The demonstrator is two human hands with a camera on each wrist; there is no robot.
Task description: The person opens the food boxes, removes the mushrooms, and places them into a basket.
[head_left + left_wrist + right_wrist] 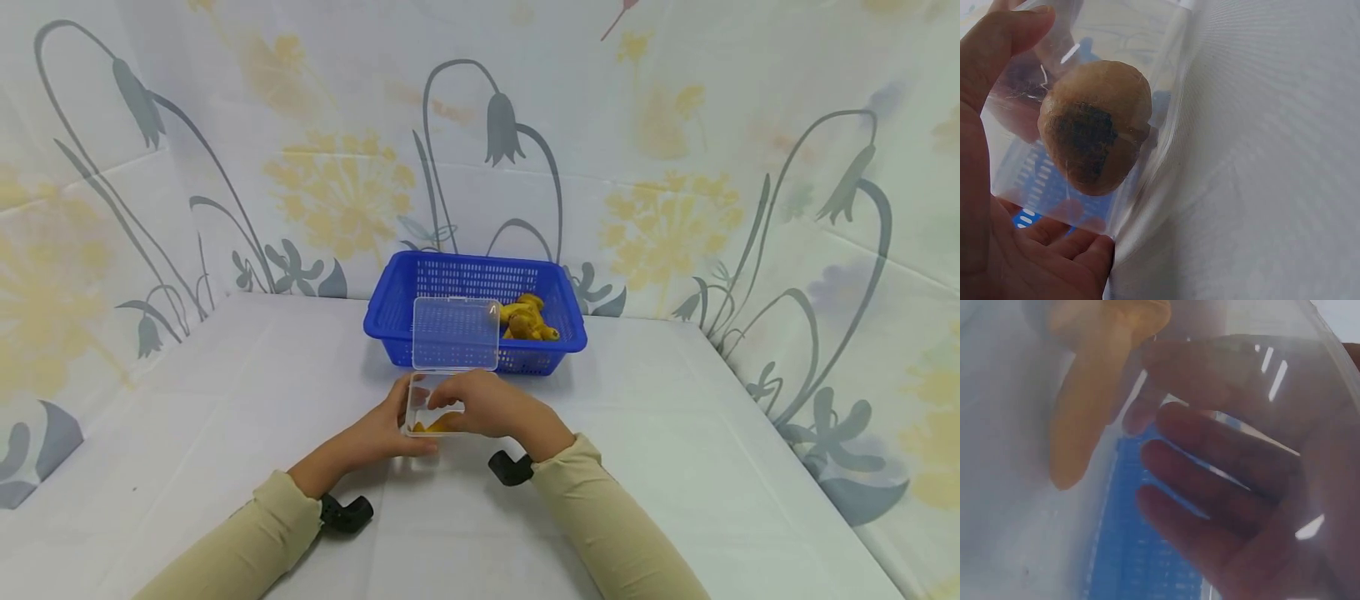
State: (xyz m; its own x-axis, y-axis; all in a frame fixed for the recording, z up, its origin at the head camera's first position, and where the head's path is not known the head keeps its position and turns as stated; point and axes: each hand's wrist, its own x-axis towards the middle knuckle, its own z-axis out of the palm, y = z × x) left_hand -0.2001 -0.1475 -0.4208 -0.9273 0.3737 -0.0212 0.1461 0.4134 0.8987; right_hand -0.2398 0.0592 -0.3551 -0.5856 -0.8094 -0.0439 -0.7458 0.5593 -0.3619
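A clear plastic box (416, 419) stands on the white table with its hinged lid (455, 333) raised at the back. My left hand (378, 429) grips the box from the left, thumb at the near side and fingers toward the far side. Inside lies a yellow-brown mushroom (1088, 419); through the wall its rounded cap (1097, 87) shows a dark patch. My right hand (487, 402) reaches in over the box from the right. Its fingers (1210, 434) are loosely extended beside the mushroom, apart from it in the right wrist view.
Just behind the box stands a blue perforated basket (390, 292), with several yellow-brown mushrooms (525, 321) in its right part. The raised lid overlaps the basket's front in the head view. A flower-printed cloth (480, 192) hangs behind the table.
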